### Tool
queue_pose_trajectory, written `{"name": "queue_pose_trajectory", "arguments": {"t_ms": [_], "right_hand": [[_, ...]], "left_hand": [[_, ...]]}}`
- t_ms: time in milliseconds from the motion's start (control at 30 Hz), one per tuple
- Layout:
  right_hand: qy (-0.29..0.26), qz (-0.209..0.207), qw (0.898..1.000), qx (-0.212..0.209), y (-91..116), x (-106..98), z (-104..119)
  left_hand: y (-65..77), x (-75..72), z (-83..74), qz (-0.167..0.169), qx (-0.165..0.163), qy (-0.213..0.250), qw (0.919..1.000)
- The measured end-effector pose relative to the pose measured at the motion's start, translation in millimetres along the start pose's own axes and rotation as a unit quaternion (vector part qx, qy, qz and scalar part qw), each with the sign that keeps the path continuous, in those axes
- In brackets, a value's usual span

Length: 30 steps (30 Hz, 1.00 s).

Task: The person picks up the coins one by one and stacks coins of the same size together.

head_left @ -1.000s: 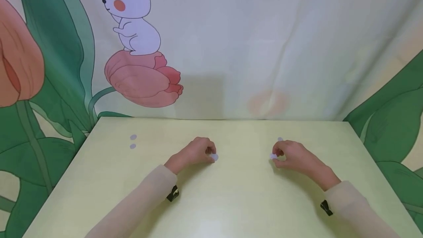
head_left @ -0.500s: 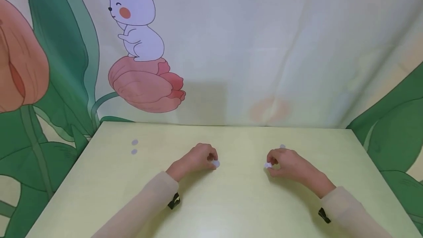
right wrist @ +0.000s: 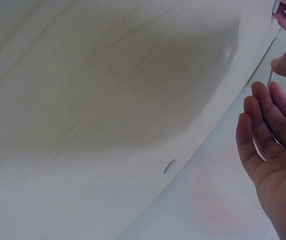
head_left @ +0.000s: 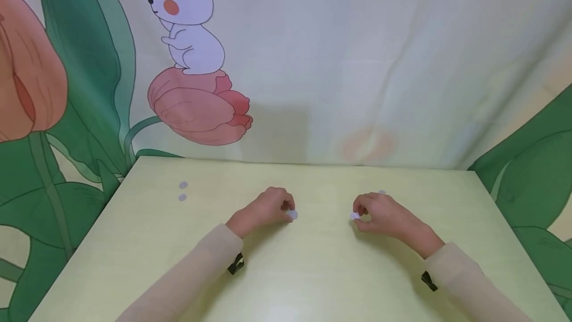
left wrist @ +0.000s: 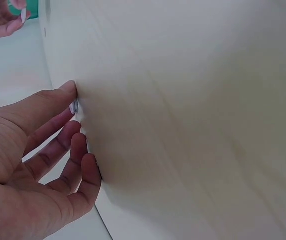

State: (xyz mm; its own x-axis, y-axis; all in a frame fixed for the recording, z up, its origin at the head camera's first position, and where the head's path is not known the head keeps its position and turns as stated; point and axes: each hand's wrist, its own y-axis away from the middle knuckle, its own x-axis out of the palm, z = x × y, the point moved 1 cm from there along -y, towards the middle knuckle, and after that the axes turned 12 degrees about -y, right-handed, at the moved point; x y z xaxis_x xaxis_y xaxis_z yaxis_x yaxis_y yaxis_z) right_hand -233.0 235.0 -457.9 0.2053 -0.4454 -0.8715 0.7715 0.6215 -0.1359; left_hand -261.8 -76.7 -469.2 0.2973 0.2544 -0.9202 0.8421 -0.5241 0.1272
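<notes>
My left hand [head_left: 268, 207] is low over the table left of centre, its thumb and fingertips pinching a small pale round disc [head_left: 292, 214]. The left wrist view shows that disc [left wrist: 73, 107] edge-on between thumb and finger, right at the table surface. To the right, my right hand [head_left: 384, 215] pinches a similar pale disc [head_left: 354, 216] between thumb and forefinger. Seen edge-on in the right wrist view, this disc [right wrist: 270, 77] stands upright, clear of the table, with the other fingers loosely bent. A gap of bare table separates the two hands.
Behind the right hand lies another pale disc [head_left: 382, 192], partly covered by it. Two more discs, the rear one [head_left: 183, 185] and the front one [head_left: 182, 197], lie at the table's far left. A printed curtain [head_left: 335, 63] hangs behind the pale yellow table [head_left: 304, 272].
My right hand has moved left across the table with its disc, closer to the left hand. The left hand keeps its disc in the same place. The head view shifts slightly.
</notes>
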Motion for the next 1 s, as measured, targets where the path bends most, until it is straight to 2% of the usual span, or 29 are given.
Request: {"name": "queue_pose_trajectory", "arguments": {"t_ms": [300, 467, 667, 1000], "right_hand": [[0.002, 0.003, 1.000, -0.003, -6, 1, 0], [-0.018, 0.014, 1.000, 0.003, -7, 5, 1], [-0.018, 0.015, 1.000, -0.009, -13, 9, 5], [-0.017, 0.026, 0.999, -0.007, -25, 13, 12]], "left_hand": [[-0.2, -1.6, 1.5, 0.002, -0.015, 0.009, 0.9998], [0.7, -0.2, -0.2, 0.003, -0.008, 0.017, 0.9998], [-0.6, -0.1, -2.3, 0.002, -0.015, 0.005, 0.9999], [-3.4, -0.9, -4.1, 0.004, -0.013, 0.002, 0.9999]]}}
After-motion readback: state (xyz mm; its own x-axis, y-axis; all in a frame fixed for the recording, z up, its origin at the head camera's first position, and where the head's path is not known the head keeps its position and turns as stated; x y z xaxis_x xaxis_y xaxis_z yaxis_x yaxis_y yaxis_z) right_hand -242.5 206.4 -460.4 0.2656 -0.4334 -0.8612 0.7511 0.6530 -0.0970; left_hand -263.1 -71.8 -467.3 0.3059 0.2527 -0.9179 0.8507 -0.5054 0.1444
